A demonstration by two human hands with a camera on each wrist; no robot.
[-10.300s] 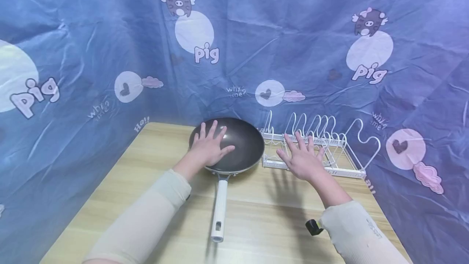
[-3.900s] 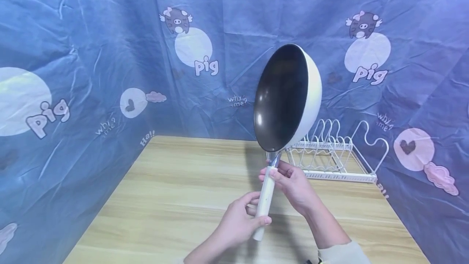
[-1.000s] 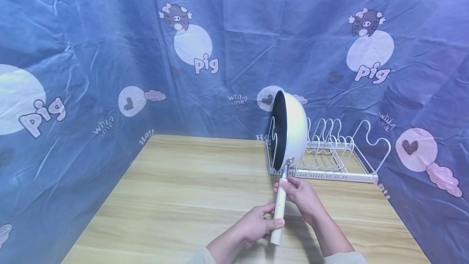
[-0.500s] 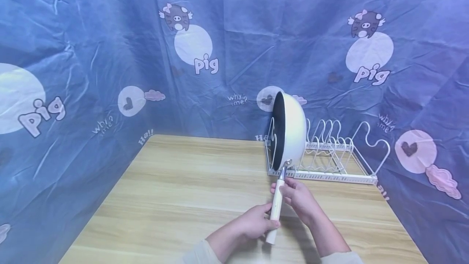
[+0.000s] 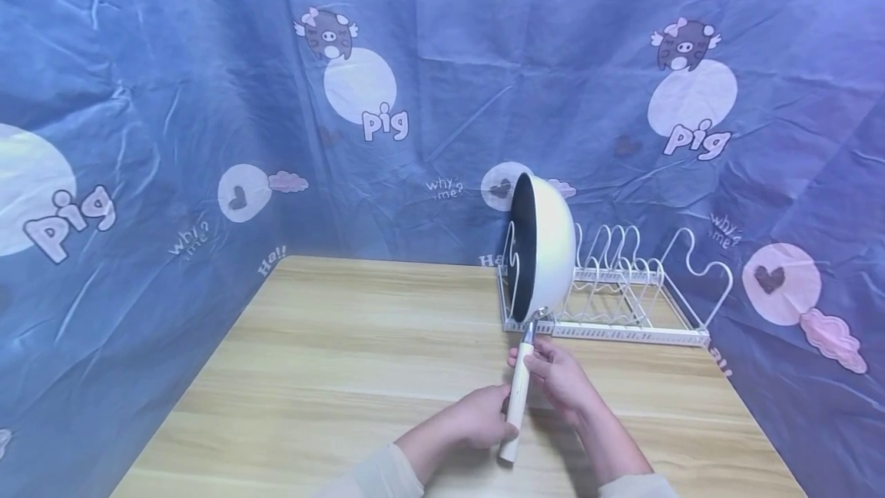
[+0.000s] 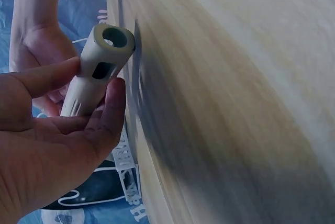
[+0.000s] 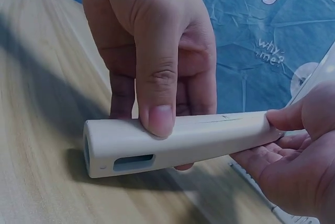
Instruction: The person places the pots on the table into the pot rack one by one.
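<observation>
A frying pan, black inside and white outside, stands on its edge at the left end of a white wire rack. Its black inside faces left, and a front wire loop of the rack crosses it. The white handle points toward me, sloping down over the table. Near the handle's end, my left hand grips it between thumb and fingers; the left wrist view shows the hollow end sticking out past them. My right hand holds the handle farther up, close to the metal neck.
More wire loops rise from the rack to the right of the pan, with a tall wavy one at the far right. The wooden table ends at a blue printed cloth hung behind and at both sides.
Earlier the pan lay flat on the table under spread hands, then both hands held it up. It has since come down into the rack; lately its handle end has swung slightly left.
</observation>
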